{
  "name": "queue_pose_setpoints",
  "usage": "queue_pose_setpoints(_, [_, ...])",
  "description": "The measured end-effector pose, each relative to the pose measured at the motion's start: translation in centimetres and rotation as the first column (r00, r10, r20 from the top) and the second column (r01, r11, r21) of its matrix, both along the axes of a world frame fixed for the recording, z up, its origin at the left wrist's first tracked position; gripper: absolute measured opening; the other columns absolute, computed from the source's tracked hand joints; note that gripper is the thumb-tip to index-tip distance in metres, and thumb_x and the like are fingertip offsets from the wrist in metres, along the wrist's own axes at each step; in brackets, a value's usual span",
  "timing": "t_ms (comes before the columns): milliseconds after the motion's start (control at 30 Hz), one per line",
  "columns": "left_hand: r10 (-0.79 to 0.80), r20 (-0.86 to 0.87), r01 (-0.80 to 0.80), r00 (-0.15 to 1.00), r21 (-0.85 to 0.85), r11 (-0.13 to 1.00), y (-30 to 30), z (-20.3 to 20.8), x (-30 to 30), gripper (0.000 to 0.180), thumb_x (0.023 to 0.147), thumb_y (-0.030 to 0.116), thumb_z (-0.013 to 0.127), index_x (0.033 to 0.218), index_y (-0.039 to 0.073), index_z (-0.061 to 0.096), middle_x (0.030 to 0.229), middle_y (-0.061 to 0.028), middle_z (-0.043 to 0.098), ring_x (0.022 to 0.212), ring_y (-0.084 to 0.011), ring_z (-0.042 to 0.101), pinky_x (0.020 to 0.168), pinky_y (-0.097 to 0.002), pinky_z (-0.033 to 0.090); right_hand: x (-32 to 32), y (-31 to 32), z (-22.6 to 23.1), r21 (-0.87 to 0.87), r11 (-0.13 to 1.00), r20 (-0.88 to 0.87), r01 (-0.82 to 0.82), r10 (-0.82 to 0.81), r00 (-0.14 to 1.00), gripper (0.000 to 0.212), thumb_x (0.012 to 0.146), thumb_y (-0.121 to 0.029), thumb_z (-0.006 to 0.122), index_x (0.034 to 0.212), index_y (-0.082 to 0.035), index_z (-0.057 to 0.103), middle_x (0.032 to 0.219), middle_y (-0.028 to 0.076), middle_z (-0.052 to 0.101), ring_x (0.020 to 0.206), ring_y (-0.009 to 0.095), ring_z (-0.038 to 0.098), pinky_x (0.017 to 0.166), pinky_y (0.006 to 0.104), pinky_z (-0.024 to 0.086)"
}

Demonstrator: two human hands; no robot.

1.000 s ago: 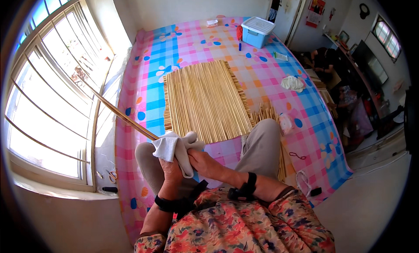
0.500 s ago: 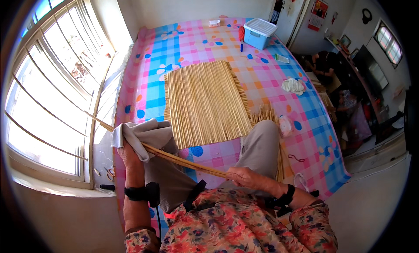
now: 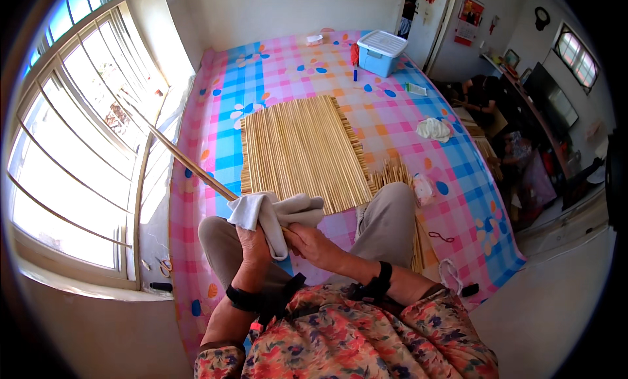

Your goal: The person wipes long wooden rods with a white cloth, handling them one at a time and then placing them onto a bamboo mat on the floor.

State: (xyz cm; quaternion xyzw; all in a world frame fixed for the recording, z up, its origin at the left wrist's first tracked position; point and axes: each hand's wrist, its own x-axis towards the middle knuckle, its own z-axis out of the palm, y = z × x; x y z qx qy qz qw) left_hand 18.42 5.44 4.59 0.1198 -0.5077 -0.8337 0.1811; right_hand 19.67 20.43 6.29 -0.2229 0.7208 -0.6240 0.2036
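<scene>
My left hand (image 3: pixel 254 248) is closed round a pale grey cloth (image 3: pixel 281 212), which is wrapped over a few long, thin straw-coloured stalks (image 3: pixel 190 163). The stalks slant up and left from the cloth toward the window. Close beside it, my right hand (image 3: pixel 315 246) is closed at the near end of the stalks, against the cloth's edge; its fingertips are partly hidden. Beyond my hands lies a flat mat of stalks (image 3: pixel 304 156) laid side by side. A bundle of loose stalks (image 3: pixel 392 174) rests at its right, by my right knee.
A checked, flowered sheet (image 3: pixel 222 143) spreads under everything. Scissors (image 3: pixel 166 268) lie on the sill of the barred window at left. A blue lidded box (image 3: pixel 379 61) stands at the far end. A crumpled white cloth (image 3: pixel 434 129) lies at right; another person (image 3: pixel 481 94) sits beyond.
My left hand and the cloth have moved right and toward my right hand. My right hand has moved left and up. The stalks now reach farther out past the cloth toward the window.
</scene>
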Motion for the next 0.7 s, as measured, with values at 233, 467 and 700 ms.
queue_pose_setpoints(233, [0.019, -0.059, -0.011, 0.998, 0.133, 0.991, -1.1, 1.1, -0.5, 0.025, 0.087, 0.028, 0.05, 0.1, 0.007, 0.051, 0.094, -0.004, 0.054, 0.083, -0.0138, 0.055, 0.072, -0.0295, 0.048, -1.4, -1.2, 0.1, 0.006, 1.0, -0.189, 0.011, -0.01, 0.982, 0.022, 0.09, -0.021, 0.043, 0.091, 0.0, 0.049, 0.072, 0.016, 0.053, 0.066, 0.026, 0.053, 0.059, 0.0334, 0.042])
queue_pose_setpoints(467, [0.307, -0.051, -0.31, 0.95, -0.093, 0.946, -11.2, 0.5, -3.3, 0.028, 0.09, 0.029, 0.045, 0.103, 0.005, 0.05, 0.093, -0.0057, 0.054, 0.082, -0.0144, 0.055, 0.073, -0.03, 0.049, 2.5, 8.7, -0.9, 0.268, 0.96, -0.014, -0.08, 0.088, 0.996, 0.023, 0.089, -0.024, 0.044, 0.083, -0.002, 0.047, 0.066, 0.016, 0.051, 0.059, 0.031, 0.05, 0.056, 0.0366, 0.041])
queue_pose_setpoints(700, [0.232, -0.05, -0.23, 0.971, 0.057, 0.972, -10.8, 0.1, -4.0, 0.024, 0.087, 0.029, 0.049, 0.095, 0.006, 0.053, 0.086, -0.0041, 0.055, 0.078, -0.0137, 0.055, 0.071, -0.029, 0.048, 7.1, 13.5, -1.4, 0.306, 0.948, 0.195, -0.084, 0.024, 0.981, 0.027, 0.091, -0.024, 0.039, 0.086, -0.001, 0.051, 0.064, 0.007, 0.049, 0.06, 0.016, 0.047, 0.059, 0.0293, 0.04])
